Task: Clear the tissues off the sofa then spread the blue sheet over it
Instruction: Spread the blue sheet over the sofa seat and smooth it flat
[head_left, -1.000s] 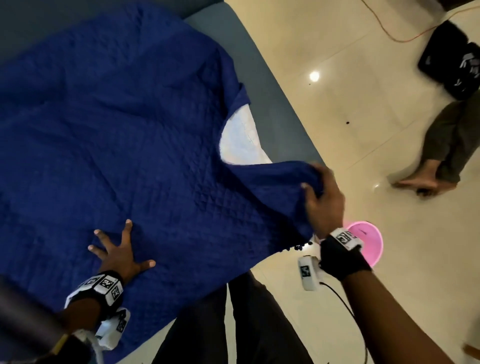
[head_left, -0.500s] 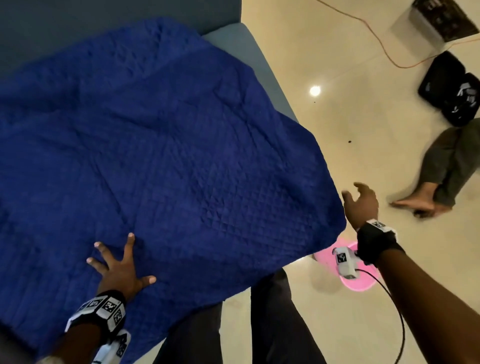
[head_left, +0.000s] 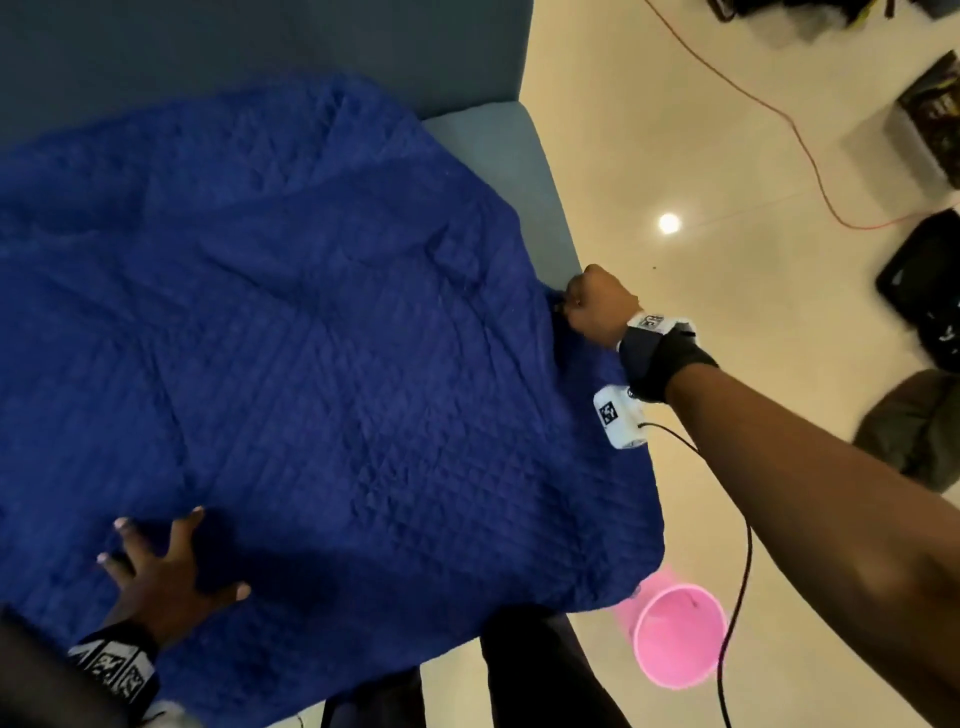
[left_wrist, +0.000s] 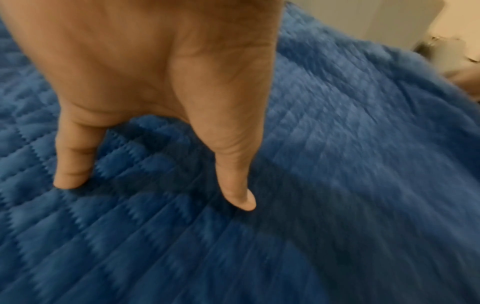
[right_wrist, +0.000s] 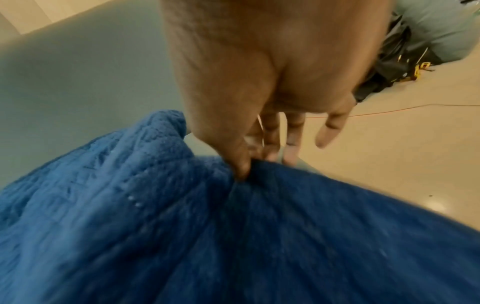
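the blue sheet (head_left: 311, 364) is being laid across the sofa (head_left: 498, 150) seat, with a strip of seat showing bare at the far right and the near corner draped over the front edge. it is being pressed flat by the left hand (head_left: 161, 587), fingers spread wide, while its right edge is being pinched between thumb and fingers of the right hand (head_left: 597, 306). a pink bucket (head_left: 678, 634) is being left on the floor near the hanging corner.
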